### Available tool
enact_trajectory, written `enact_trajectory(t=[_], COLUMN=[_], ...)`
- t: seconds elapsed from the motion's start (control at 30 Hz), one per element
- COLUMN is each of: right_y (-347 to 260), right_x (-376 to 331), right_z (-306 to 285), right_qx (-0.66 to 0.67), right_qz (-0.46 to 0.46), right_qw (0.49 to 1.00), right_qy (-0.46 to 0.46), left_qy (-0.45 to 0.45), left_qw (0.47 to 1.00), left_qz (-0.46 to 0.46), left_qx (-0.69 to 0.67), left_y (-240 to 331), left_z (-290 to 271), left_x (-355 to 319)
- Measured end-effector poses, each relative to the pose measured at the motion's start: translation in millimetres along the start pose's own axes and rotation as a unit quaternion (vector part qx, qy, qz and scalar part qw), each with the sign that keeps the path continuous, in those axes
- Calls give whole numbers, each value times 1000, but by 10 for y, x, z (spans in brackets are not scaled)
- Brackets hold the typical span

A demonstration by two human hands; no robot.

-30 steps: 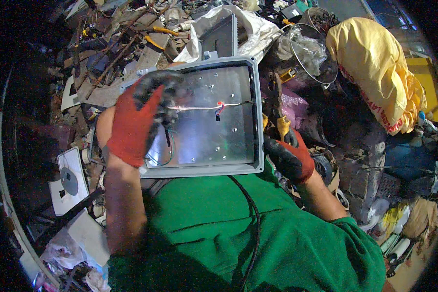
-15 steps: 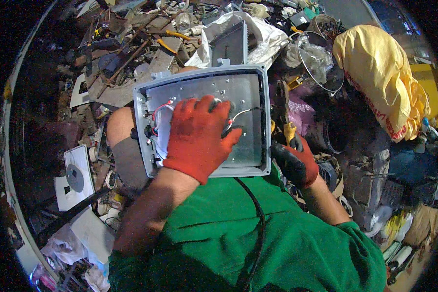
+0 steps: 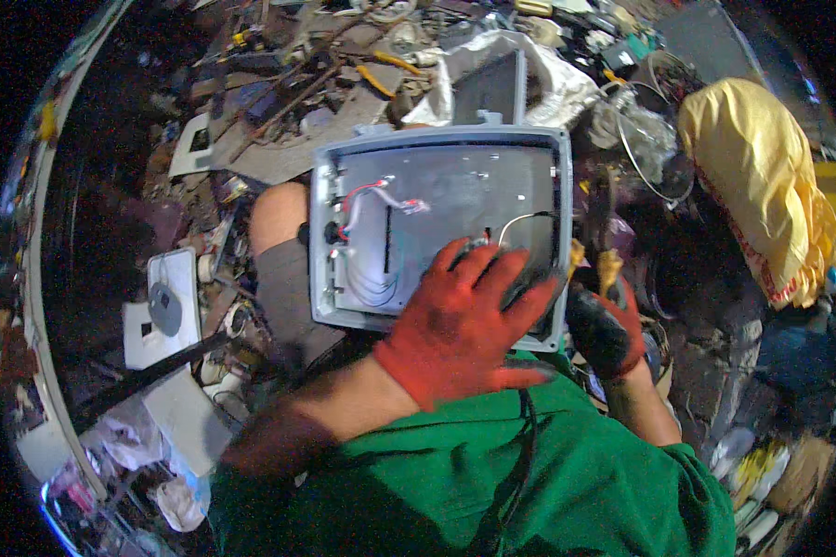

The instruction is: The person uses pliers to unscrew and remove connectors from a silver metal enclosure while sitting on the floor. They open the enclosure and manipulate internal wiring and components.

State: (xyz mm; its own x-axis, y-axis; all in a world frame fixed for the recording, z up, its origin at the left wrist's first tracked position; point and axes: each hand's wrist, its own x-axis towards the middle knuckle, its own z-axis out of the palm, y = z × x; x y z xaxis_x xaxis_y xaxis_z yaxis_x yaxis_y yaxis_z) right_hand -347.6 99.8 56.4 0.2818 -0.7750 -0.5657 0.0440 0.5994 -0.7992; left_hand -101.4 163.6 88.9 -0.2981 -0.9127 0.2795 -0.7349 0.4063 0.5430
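An open grey enclosure box (image 3: 441, 139) rests on my lap, with a metal back plate inside. Red and white wires (image 3: 367, 200) run along its left side, and a thin pale wire (image 3: 520, 221) curves near the right wall. My left hand (image 3: 469, 320), in a red work glove, is over the box's lower right corner with its fingers spread and slightly blurred. Just outside the right wall, my right hand (image 3: 608, 325), in a red and black glove, is closed around a yellow-handled hand tool (image 3: 610, 269). The tool's working end cannot be made out.
A grey box lid (image 3: 492, 88) stands beyond the box, against a white sack (image 3: 567, 79). Scrap covers the ground all around. A full yellow sack (image 3: 757, 176) is at the right, and a white panel (image 3: 172, 297) lies to the left of my knee.
My left hand has moved from the middle of the box to its lower right corner, uncovering the wires and plate. The view has shifted; my right hand still grips the tool beside the box.
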Motion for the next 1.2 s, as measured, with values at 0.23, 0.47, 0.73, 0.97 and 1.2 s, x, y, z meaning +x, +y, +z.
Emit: enact_trajectory(t=[0.23, 0.47, 0.73, 0.97, 1.2], right_y=[-392, -979, -1240, -1159, -1126], right_x=[-203, -374, -324, -310, -304], right_z=[233, 641, 656, 855, 916], right_qx=[-36, -144, -386, -487, -495], right_qz=[-92, -213, -432, -497, -455], right_qw=[994, 953, 799, 694, 716], right_qy=[-53, -162, -164, -183, -187], left_qy=[30, 234, 283, 303, 295], left_qw=[997, 971, 956, 943, 943], left_qz=[-50, -41, -64, -104, -106], left_qx=[58, -17, -47, -94, -109], left_y=[245, 150, 287, 277, 186], left_z=[-190, -581, -660, -514, -341], left_x=[9, -284, -1142, -961, -622])
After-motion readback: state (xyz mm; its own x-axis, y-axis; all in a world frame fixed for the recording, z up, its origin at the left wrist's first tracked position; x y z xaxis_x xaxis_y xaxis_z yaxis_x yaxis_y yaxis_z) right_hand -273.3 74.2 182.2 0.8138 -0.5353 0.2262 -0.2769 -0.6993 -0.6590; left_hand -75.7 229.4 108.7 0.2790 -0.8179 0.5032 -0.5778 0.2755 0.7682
